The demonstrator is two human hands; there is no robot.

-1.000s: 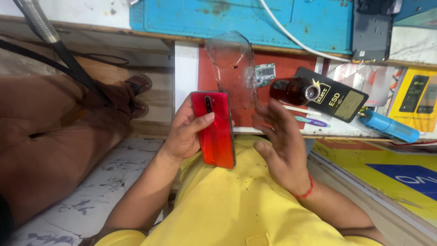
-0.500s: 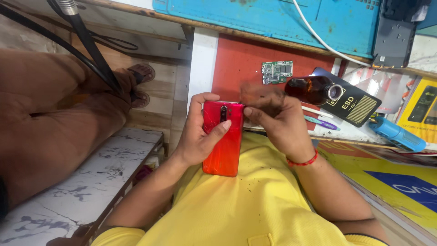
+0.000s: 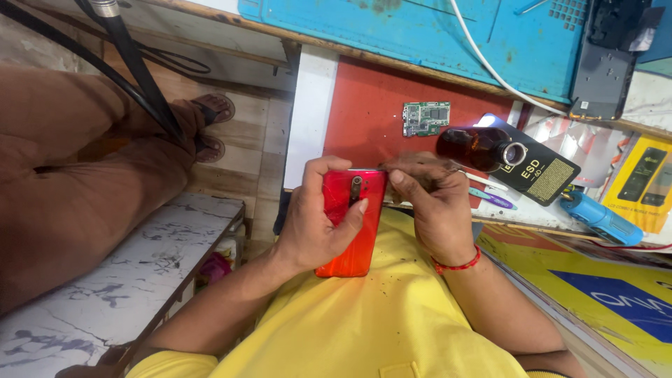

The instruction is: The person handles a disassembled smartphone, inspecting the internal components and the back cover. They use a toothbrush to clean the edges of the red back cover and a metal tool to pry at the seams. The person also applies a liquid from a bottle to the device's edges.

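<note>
So the red phone (image 3: 352, 222) sits mid-frame now, back facing up, pulled in over the yellow shirt (image 3: 364, 329) — a second ago the right hand (image 3: 432, 210) was open and hovering off to the side. Now its fingers are pinched at the phone's top right corner, though I can't tell whether they hold anything small. Left hand (image 3: 315, 224) is wrapped around the body, thumb across the back. The green circuit board (image 3: 425, 118) and brown bottle (image 3: 479, 148) lie above on the red mat (image 3: 364, 112) — looks like hands-on work at that top edge has started.
</note>
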